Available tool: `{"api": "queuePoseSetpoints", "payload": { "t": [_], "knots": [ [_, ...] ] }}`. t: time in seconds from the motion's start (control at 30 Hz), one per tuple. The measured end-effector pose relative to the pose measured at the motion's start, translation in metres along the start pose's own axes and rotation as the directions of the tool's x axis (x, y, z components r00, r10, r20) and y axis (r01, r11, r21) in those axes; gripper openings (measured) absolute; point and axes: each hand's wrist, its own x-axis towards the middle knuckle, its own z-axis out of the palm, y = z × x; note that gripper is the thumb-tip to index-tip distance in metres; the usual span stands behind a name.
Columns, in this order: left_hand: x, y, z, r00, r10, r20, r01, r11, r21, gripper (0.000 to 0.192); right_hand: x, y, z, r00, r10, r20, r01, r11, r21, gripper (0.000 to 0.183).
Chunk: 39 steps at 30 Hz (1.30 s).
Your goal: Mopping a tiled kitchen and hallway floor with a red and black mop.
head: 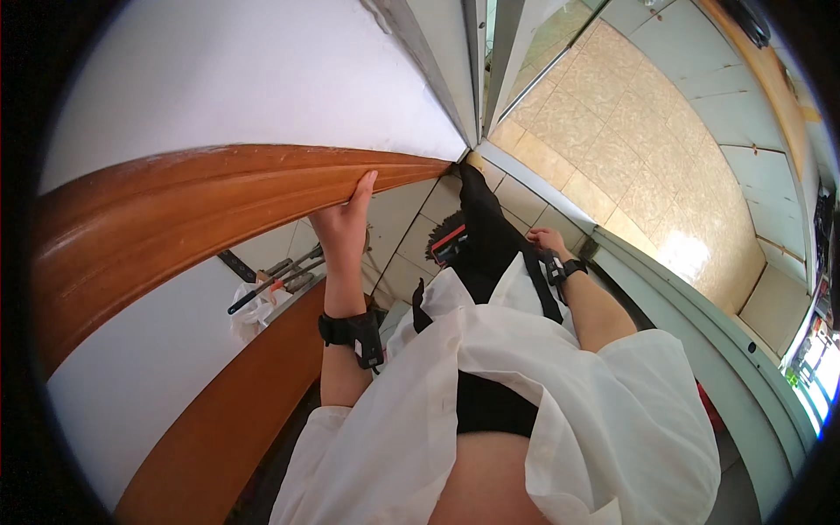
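My left hand (348, 210) rests against a varnished wooden rail (230, 184) that runs along the white wall, its thumb up on the front face and the other fingers hidden behind the lower edge. On my right side, my right hand (545, 237) hangs low beside my dark-clothed leg, fingers loosely curled, near a pale green door or window frame (663, 279). Nothing shows in it. Both wrists wear black straps with small devices.
Below the rail lie dark-handled rods (272, 285) and a white plastic bag (248, 308). A round dark brush-like object (446, 239) is on the tiled floor by my leg. A metal track (538, 187) crosses the floor towards beige tiles (623, 138) and cabinets (755, 157).
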Motion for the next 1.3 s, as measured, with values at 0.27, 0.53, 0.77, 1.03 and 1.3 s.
{"api": "queuePoseSetpoints", "payload": {
  "t": [0.27, 0.53, 0.77, 1.03, 1.3],
  "knots": [
    [0.001, 0.003, -0.003, 1.0, -0.001, 0.024, 0.0, 0.999, 0.038, 0.016, -0.02, -0.01, 0.0, 0.999, 0.041, -0.02, -0.04, 0.998, 0.042, 0.023],
    [0.002, 0.014, -0.003, 1.0, -0.021, 0.015, 0.022, 1.0, -0.017, 0.015, -0.007, -0.011, -0.004, 0.995, 0.099, -0.006, -0.099, 0.995, 0.028, 0.022],
    [0.0, 0.011, -0.002, 0.996, -0.078, 0.034, 0.08, 0.995, -0.054, 0.017, 0.004, -0.007, -0.001, 0.998, 0.038, 0.051, -0.039, 0.999, 0.026, 0.021],
    [0.002, 0.008, -0.003, 0.998, 0.06, 0.006, -0.06, 0.998, 0.0, 0.017, -0.006, -0.014, 0.004, 0.998, 0.062, 0.025, -0.062, 0.998, 0.001, 0.021],
    [0.002, 0.009, -0.003, 1.0, 0.007, 0.019, -0.007, 1.0, -0.011, 0.015, -0.007, 0.004, 0.0, 0.997, 0.081, 0.013, -0.082, 0.996, 0.032, 0.022]
  ]
}}
